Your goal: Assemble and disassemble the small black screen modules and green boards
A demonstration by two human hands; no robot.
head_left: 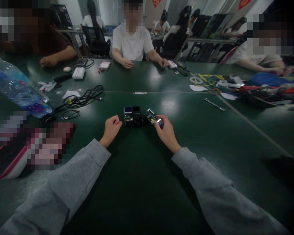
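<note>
We can read no whole word with certainty. On the clear bottle (16, 91) at our left, the purple label (36, 107) carries pale lettering, perhaps with "en" in it. Gold marks on the red wall signs (156, 3) are too blurred for us, and those on the black case (137, 116) too small.

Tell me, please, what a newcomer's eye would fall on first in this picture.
Probably the two grey sleeves reaching in from the bottom corners, the right grip holding a small circuit board and the left grip curled beside a device with a small screen. Next might come the clear bottles at the left edge and the tangle of coloured cables on the right of the green table.
</note>
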